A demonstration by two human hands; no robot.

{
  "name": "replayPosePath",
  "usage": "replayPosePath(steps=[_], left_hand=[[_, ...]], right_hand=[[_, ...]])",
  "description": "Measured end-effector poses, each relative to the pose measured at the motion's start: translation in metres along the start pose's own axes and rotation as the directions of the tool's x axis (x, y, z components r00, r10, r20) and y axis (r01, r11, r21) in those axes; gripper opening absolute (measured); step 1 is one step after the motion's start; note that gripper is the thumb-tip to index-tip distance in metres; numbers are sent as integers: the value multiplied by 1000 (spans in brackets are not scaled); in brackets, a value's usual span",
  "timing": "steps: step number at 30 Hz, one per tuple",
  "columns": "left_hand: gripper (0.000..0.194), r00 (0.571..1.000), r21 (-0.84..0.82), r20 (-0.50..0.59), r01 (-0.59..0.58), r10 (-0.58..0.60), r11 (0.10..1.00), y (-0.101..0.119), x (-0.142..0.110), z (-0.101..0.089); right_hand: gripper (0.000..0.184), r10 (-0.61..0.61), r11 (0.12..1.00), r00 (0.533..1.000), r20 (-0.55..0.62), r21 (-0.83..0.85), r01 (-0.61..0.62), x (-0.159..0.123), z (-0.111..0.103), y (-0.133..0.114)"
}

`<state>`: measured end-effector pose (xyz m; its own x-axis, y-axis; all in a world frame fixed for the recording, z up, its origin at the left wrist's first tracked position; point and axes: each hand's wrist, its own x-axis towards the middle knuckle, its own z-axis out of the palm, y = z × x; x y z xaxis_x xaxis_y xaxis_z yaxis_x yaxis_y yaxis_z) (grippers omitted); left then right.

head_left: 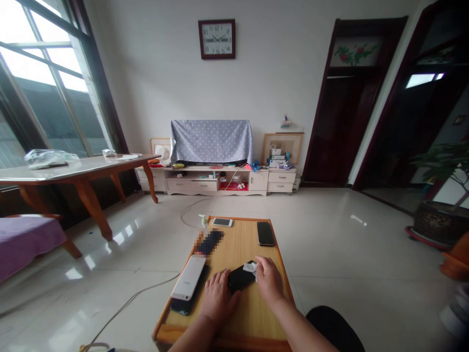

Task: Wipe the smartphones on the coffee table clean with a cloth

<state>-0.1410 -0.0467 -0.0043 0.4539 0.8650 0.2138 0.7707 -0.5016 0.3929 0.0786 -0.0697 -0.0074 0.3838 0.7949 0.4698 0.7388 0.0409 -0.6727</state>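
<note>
Wooden counter (242,244) carries phones. Left hand (217,296): grip apart, fingers outstretched at left edge of dark phone (240,279), lying between hands. Right hand (269,278): grip clamped on white tissue (249,267), over phone's right end.

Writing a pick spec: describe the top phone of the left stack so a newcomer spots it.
Go to the low wooden table, near its left edge. A pale phone lies over a dark phone. Unlike the white phone at the far edge, it's stacked, back up, small logo showing.
</note>
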Motion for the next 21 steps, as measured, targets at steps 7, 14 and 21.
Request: replayPosePath(steps=[7,14,21], left_hand=[[67,999,17,7,35,-35,999,1,3,3],[58,997,-5,55,56,-55,998,1,4,-2],[59,999,-27,26,42,-41,999,4,3,-5]], right_hand=[[49,-73,971,977,198,-208,115,-21,-1,-6],[58,-135,941,824,551,-190,281,-44,8,-51],[54,2,949,862,508,-272,158,-17,-4,-39]])
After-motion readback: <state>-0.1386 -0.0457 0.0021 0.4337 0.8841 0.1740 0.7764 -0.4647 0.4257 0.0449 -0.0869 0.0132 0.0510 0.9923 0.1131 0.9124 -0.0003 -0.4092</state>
